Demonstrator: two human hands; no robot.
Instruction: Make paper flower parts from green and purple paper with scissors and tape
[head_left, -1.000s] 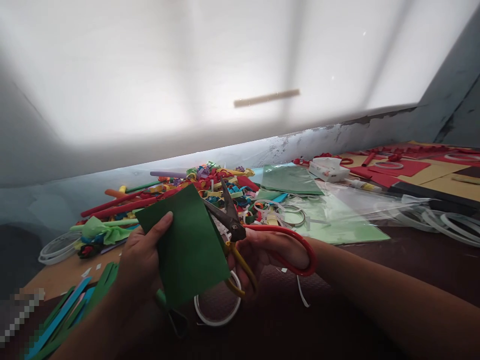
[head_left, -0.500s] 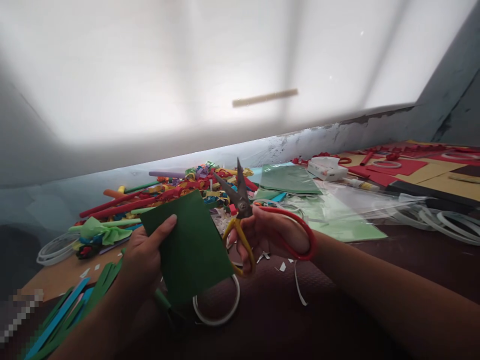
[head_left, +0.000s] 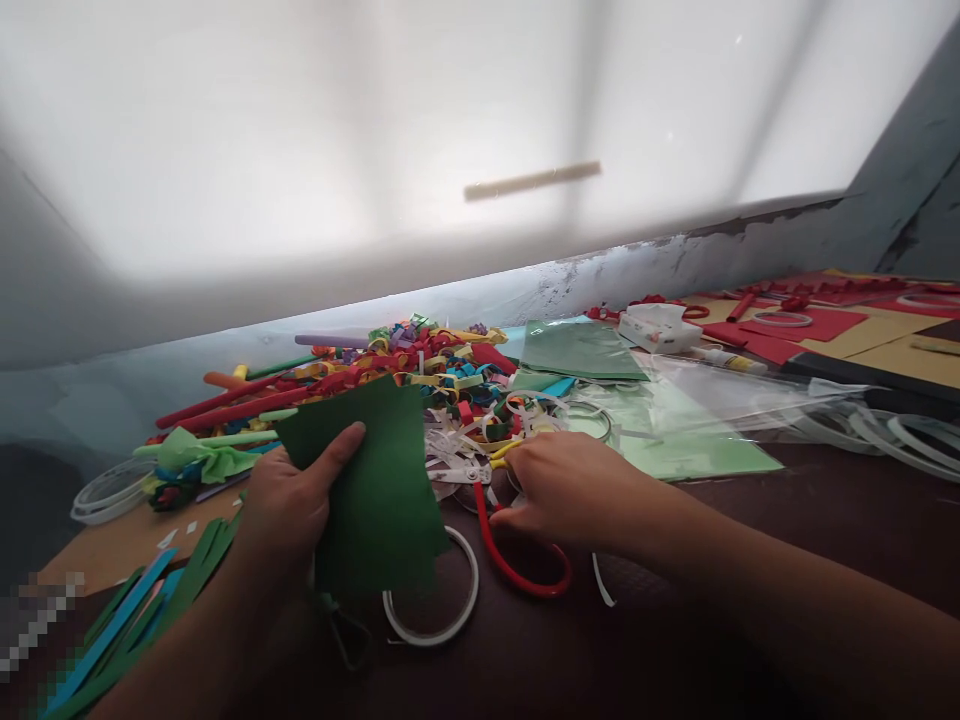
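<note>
My left hand (head_left: 289,510) pinches a dark green sheet of paper (head_left: 375,490), the thumb lying across its front. The sheet stands nearly upright, and its right edge looks uneven near the bottom. At right, my right hand (head_left: 574,485) is closed on a pair of scissors (head_left: 529,575) with one red and one yellow handle. Their metal pivot shows beside the sheet's right edge, with the blades pointing left; the tips are hidden by the paper. Below the sheet a white tape roll (head_left: 470,600) lies on the dark table (head_left: 675,620).
Colourful paper chains (head_left: 450,360) and rolled paper tubes (head_left: 225,400) are heaped at the back. Green paper strips (head_left: 199,570) lie at left. Green sheets (head_left: 577,350), a tissue pack (head_left: 658,328) and several tape rolls (head_left: 885,430) spread towards the right.
The scissors have turned from pointing up with blades apart to pointing left at the paper's right edge. My right hand has rotated, knuckles up. My left hand still holds the green sheet.
</note>
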